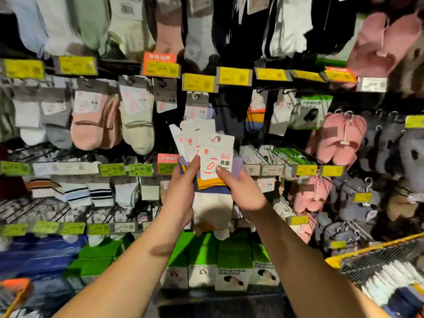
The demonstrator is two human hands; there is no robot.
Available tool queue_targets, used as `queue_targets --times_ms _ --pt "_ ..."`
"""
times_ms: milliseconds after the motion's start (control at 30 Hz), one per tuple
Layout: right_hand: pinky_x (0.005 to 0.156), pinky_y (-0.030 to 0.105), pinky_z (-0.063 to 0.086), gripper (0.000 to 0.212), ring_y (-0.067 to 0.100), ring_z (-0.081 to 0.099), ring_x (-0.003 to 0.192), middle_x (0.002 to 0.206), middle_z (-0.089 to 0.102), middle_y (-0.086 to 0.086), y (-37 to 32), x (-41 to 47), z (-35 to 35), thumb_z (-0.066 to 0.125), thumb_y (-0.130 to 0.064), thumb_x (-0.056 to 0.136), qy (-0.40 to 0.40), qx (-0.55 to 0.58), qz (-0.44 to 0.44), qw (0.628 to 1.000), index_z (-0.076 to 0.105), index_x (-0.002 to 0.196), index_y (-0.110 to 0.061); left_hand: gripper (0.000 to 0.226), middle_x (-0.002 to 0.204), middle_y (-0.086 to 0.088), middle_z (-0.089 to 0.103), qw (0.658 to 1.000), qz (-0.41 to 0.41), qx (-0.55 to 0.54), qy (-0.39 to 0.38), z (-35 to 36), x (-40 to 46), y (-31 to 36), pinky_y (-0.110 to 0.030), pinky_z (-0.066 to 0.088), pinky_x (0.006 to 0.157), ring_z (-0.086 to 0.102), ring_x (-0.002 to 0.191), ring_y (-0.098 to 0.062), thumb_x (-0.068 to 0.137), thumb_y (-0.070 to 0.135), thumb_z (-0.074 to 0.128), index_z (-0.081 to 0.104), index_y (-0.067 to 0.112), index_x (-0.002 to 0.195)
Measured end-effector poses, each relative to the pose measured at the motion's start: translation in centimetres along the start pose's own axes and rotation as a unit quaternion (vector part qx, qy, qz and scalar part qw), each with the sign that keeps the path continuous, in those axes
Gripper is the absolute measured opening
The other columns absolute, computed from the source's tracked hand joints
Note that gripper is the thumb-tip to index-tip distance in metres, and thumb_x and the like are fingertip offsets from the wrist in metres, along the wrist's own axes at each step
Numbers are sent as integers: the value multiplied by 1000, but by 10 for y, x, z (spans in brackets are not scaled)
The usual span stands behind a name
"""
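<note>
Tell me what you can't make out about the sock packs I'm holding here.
- Number of sock packs: in the head view their cards overlap in a fan.
- Fingers of the left hand and right hand: hidden behind the packs; only the thumbs show.
- Print on the yellow price tags: blurred.
- The basket at lower right: cut off by the picture's edge.

The wire rack [29,210] facing me carries green boxes [231,255] at its foot, pink socks [91,125] up-left of them, pink slippers [339,138] up-right.
</note>
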State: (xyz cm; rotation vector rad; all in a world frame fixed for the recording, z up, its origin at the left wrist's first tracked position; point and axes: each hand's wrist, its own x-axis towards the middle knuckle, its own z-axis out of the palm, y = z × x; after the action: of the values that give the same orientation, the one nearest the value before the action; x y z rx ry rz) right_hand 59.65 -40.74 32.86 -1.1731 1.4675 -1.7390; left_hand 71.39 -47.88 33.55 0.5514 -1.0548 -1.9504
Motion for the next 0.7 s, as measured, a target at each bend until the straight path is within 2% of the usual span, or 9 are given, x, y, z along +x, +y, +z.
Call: queue_targets --times_ms 67,133,200,300,367,433,500,600,700 --pt "106 41 48 33 23 62 124 135 65 7 3 3 1 61 -19 99 7 6 -13 1000 61 132 -18 36 115 -12 74 1000 -13 -26 -11 -3 2 2 -53 55 93 72 104 -32 97 23 63 54 15 131" --pt "101 36 52 28 22 65 119 129 68 6 1 3 1 57 -12 100 8 27 3 1000 63 126 -20 42 121 -14 71 999 -25 -36 -19 -7 7 5 -49 57 88 70 108 -34 96 21 63 53 13 136" --pt "100 39 52 28 23 67 116 125 70 5 -1 3 0 57 -12 100 -1 47 24 999 62 127 -18 44 123 -14 70 998 -44 -46 -30 -9 10 8 -46 59 85 70 109 -34 95 21 61 55 12 138" --pt "107 52 46 35 27 67 116 124 71 6 -1 8 -4 64 -15 96 -8 79 52 996 59 131 -14 29 106 -10 76 997 -55 -32 -51 -13 14 16 -38 61 77 75 93 -26 98 12 53 64 11 124" --pt "107 52 46 42 28 67 116 123 71 8 -1 11 -7 68 -19 90 -8 85 68 994 59 131 -14 23 91 -5 78 996 -57 -20 -70 -16 18 19 -31 62 66 76 78 -20 99 7 49 66 12 113" --pt "107 51 47 38 28 67 116 123 71 7 -1 13 -10 68 -18 91 -16 72 69 995 62 128 -17 20 88 -4 78 996 -48 -18 -79 -18 21 22 -30 61 61 76 76 -18 100 7 50 67 16 105" --pt "108 51 46 29 27 67 115 122 72 7 0 16 -13 63 -12 96 -25 66 69 995 63 125 -18 19 98 -5 78 996 -35 -24 -75 -19 22 24 -31 61 63 76 84 -21 96 10 56 67 18 109" --pt "106 49 48 28 26 69 113 120 72 7 0 21 -15 60 -10 98 -36 67 76 994 63 125 -15 51 117 -13 73 998 -23 -22 -48 -21 31 23 -36 61 70 74 99 -29 78 15 70 63 13 128" --pt "105 46 49 28 26 68 113 120 72 8 -1 28 -18 60 -11 98 -53 56 71 995 63 125 -12 67 126 -16 68 999 -12 -31 -23 -22 40 25 -49 60 83 69 110 -37 75 14 78 56 11 138"
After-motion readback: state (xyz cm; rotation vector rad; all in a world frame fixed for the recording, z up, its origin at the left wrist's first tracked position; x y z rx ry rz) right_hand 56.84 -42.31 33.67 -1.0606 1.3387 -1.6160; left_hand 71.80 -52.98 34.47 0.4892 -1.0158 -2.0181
